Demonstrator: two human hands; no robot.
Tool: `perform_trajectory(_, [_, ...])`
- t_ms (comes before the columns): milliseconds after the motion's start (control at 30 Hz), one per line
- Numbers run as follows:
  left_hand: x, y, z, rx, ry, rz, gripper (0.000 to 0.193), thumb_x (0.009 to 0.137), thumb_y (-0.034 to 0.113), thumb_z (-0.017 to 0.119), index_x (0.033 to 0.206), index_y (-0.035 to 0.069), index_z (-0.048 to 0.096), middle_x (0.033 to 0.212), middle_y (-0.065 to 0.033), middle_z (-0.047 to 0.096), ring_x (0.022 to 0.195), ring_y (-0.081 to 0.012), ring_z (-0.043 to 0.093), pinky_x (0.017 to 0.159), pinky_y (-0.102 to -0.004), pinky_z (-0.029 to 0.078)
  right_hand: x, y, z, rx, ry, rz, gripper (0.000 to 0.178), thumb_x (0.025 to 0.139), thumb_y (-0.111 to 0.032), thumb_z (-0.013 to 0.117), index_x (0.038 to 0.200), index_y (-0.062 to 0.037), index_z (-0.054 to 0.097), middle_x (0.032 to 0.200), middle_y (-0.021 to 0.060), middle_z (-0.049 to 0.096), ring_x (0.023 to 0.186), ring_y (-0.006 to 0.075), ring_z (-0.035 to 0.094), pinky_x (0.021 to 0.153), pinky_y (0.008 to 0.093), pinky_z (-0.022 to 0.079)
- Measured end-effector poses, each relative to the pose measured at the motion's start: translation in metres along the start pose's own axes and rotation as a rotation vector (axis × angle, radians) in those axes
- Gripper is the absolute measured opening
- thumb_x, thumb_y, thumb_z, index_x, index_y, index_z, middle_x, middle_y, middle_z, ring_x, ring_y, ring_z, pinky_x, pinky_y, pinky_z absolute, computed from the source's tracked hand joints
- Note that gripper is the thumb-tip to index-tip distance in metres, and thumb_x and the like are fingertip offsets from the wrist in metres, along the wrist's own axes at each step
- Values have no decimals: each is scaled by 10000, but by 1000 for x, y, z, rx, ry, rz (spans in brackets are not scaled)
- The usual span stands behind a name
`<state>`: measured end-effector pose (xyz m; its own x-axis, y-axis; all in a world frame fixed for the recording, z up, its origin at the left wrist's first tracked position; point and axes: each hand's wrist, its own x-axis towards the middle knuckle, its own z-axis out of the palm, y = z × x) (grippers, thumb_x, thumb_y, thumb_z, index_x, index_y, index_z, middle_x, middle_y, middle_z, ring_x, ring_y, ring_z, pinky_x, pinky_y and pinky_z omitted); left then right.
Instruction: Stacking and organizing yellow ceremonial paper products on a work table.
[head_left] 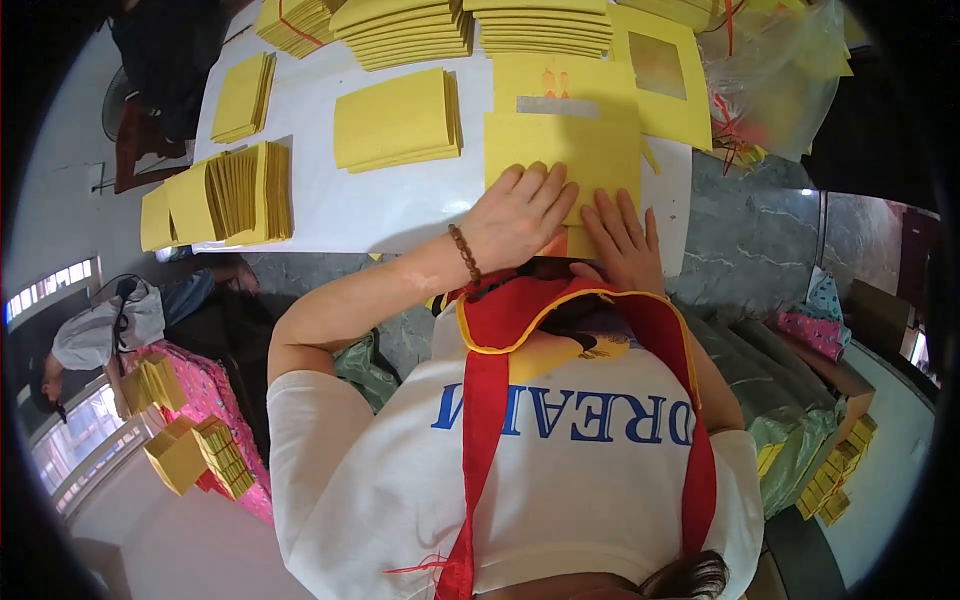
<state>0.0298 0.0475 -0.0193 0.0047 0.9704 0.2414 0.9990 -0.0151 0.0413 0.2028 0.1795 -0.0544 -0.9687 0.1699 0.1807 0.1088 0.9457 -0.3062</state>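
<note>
A yellow paper sheet [560,143] lies at the near right of the white table, over other yellow paper. My left hand [520,215], with a brown bead bracelet at the wrist, is closed on the sheet's near part; its fingers are bent and its thumb is hidden. Beside it my right hand [627,243] rests flat, open, its fingers spread over the paper's near right edge. Between the hands shows a small orange patch [556,243]. Just beyond the sheet lie a grey strip [557,106] and yellow paper with small orange marks [555,84].
Yellow folded stacks [395,120] lie left of my hands, with a fanned bundle [232,195] at the table's left corner. Taller piles [545,28] line the far side. A clear plastic bag [770,75] stands far right. Another person [110,320] is at the left.
</note>
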Motion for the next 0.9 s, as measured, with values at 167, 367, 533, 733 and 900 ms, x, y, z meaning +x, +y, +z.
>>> perform_trajectory(167, [7, 13, 7, 150, 0, -57, 511, 738, 219, 555, 1190, -14, 505, 1180, -154, 502, 988, -263, 494, 780, -320, 420, 5, 8, -33, 795, -25, 214, 507, 901, -337, 497, 1318, -54, 441, 1363, 110, 440, 1312, 278, 330, 1057, 438, 258])
perform_trajectory(367, [8, 6, -5, 14, 84, -142, 518, 704, 127, 563, 1199, -18, 511, 1163, -142, 523, 984, -258, 512, 787, -345, 431, 20, 2, -40, 1074, 437, 439, 488, 946, -311, 369, 1291, 25, 445, 1310, 150, 482, 1263, 238, 393, 1051, 348, 271])
perform_trajectory(533, [-14, -39, -35, 61, 395, -204, 502, 685, 43, 556, 1183, -11, 527, 1145, -157, 555, 1010, -299, 529, 811, -390, 438, 13, 5, -32, 915, 266, 352, 377, 929, -221, 434, 1227, -4, 510, 1235, 124, 548, 1182, 238, 479, 1002, 341, 330])
perform_trajectory(733, [-76, -119, -1, 340, 309, -418, 466, 735, 37, 547, 1201, 46, 534, 1167, -107, 568, 1029, -288, 527, 839, -390, 438, 14, 9, -14, 714, 232, 296, 285, 854, -117, 567, 1125, -31, 587, 1125, 119, 607, 1108, 268, 532, 937, 359, 393])
perform_trajectory(900, [-107, -143, 45, 282, 191, -446, 451, 773, 48, 514, 1222, 83, 516, 1182, -91, 557, 1034, -273, 527, 850, -387, 434, 18, 8, -15, 612, 227, 264, 286, 824, -96, 595, 1104, -41, 599, 1101, 122, 611, 1104, 285, 528, 929, 362, 400])
